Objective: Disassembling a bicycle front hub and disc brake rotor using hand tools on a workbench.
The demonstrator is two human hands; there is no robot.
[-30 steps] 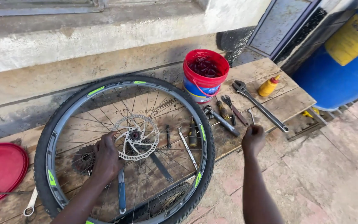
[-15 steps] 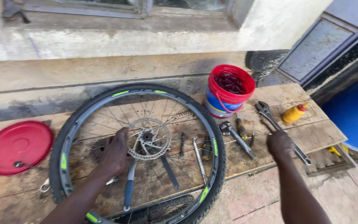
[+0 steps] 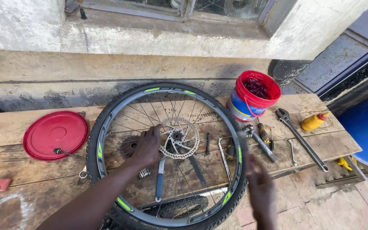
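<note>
A bicycle wheel (image 3: 231, 127) with a black tyre, green rim marks and a silver disc rotor (image 3: 179, 138) at its hub lies flat on a wooden bench (image 3: 13, 127). My left hand (image 3: 148, 147) rests on the spokes beside the hub, fingers curled over them. My right hand (image 3: 260, 189) hovers blurred at the wheel's right edge, near the tyre, with the fingers apart and nothing in it. A blue-handled tool (image 3: 160, 183) lies under the spokes below the hub.
A red bucket (image 3: 255, 96) of dark parts stands at the back right. Spanners, a screwdriver (image 3: 263, 133) and a large pipe wrench (image 3: 301, 138) lie right of the wheel, with a yellow bottle (image 3: 314, 122). A red lid (image 3: 56, 135) lies left. A blue seat (image 3: 365, 127) stands far right.
The view has swung left and lower. My right hand has moved from over the tools to the wheel's right edge. My left hand has stayed at the hub.
</note>
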